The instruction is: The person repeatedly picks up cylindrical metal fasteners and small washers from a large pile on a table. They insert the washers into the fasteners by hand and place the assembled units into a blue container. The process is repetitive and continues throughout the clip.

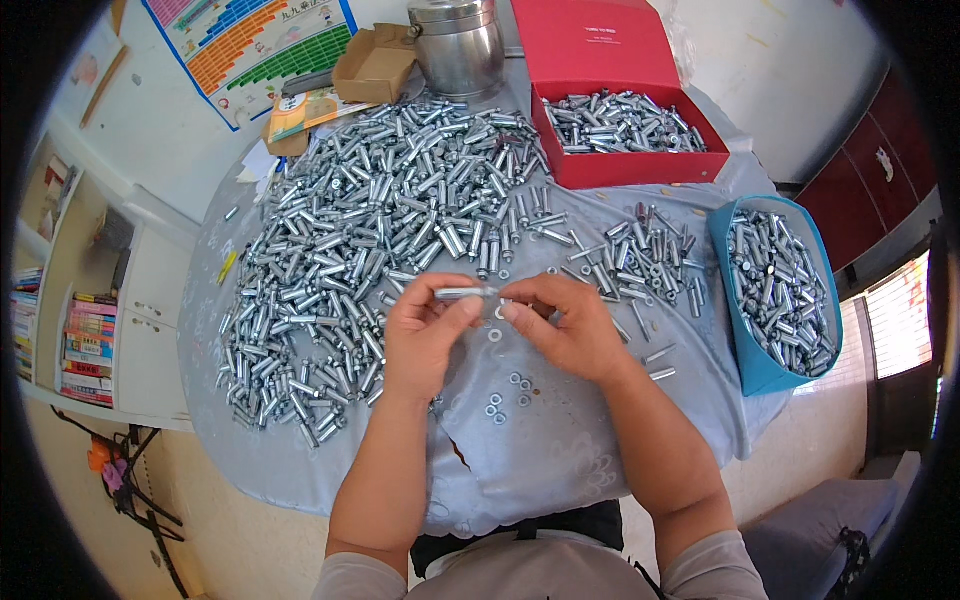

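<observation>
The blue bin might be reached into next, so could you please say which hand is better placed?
Probably the right hand: it is nearer the blue bin, which stands on that side. The left hand holds a metal cylinder and would likely have to cross the right.

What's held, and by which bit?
The left hand holds a bolt by its thick part. The right hand is near its right end; I can't tell if it grips anything.
</observation>
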Demonstrator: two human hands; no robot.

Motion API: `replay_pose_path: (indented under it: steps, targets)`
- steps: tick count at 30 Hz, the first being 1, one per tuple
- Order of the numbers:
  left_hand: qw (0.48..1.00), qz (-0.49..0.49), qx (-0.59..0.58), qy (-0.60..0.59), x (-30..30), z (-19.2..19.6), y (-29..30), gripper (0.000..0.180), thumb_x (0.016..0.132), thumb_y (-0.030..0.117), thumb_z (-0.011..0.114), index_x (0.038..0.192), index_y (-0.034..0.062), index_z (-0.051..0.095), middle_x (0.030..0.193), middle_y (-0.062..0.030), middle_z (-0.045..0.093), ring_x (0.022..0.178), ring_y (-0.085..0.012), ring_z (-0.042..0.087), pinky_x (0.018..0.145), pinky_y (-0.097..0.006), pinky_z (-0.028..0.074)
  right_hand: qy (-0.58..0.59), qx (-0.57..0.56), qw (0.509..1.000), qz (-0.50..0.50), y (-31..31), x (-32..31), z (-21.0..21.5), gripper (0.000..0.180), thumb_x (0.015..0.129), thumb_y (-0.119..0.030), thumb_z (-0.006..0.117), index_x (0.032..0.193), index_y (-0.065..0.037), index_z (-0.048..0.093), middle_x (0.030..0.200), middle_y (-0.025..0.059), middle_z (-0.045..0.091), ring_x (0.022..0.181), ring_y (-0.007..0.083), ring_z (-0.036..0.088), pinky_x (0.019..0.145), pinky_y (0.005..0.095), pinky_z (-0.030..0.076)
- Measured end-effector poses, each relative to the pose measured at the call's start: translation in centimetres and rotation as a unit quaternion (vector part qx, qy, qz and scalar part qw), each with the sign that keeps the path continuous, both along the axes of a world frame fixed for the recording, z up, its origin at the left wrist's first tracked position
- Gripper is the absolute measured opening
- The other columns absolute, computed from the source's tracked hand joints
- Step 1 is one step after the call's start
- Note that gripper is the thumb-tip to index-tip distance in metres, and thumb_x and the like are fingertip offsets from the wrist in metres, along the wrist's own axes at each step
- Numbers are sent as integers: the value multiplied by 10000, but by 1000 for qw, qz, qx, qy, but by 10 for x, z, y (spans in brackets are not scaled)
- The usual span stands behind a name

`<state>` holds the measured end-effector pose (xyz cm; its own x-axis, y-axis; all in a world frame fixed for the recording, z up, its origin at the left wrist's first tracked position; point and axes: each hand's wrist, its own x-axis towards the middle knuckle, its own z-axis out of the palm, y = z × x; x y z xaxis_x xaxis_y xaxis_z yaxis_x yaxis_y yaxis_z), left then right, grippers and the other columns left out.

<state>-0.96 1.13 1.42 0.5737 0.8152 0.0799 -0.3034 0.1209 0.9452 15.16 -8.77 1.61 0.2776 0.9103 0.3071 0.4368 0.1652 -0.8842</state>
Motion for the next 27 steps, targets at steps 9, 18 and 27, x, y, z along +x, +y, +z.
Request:
replay_pose_path:
  steps: [9,18,27]
  targets:
    - [990,-12,86,110,2,-7,-9,227,838,-2,688,1061,-5,650,840,-3,644,711,-58,576,634,-187,460,174,-91,981,-4,3,0,-2,302,948,-272,585,826,1,630,678,7,579,624,76,495,576,252,409]
    - [996,-28,15,83,0,-6,-7,227,905,117,648,1072,-35,670,789,-77,684,589,-82,578,539,-203,459,229,-106,968,4,5,7,-6,294,960,-266,573,796,-24,608,636,-25,519,567,52,441,519,223,358]
    - [994,16,-100,49,1,-11,-3,209,905,145,646,1006,-36,676,757,-90,661,551,-121,581,462,-241,481,222,-7,975,-19,6,-6,-8,146,892,-115,651,989,-7,638,788,1,598,705,57,518,625,217,433]
